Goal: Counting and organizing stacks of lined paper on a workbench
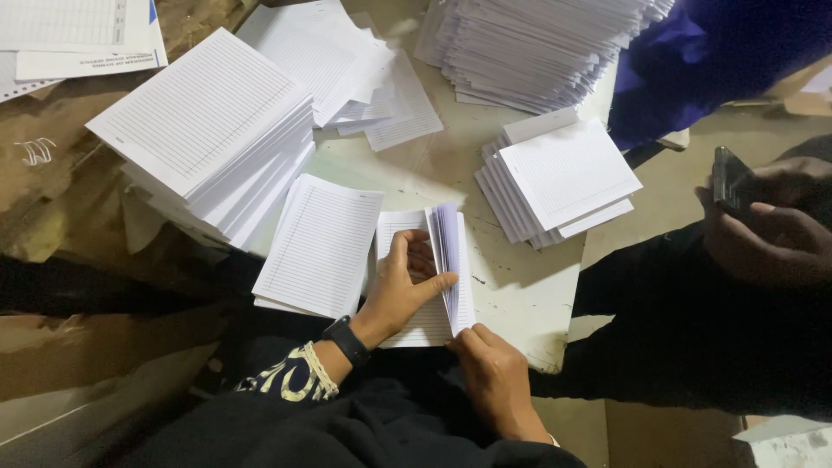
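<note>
While left hand (403,286) fans ruled sheets (446,260) — right hand (494,377) hides their corner.

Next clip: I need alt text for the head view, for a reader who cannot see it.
Seen from above, a person's left hand and right hand fan through a small bundle of lined sheets on a pale table. Taller stacks of lined paper surround it, and at right another person's hands hold a dark phone.
</note>
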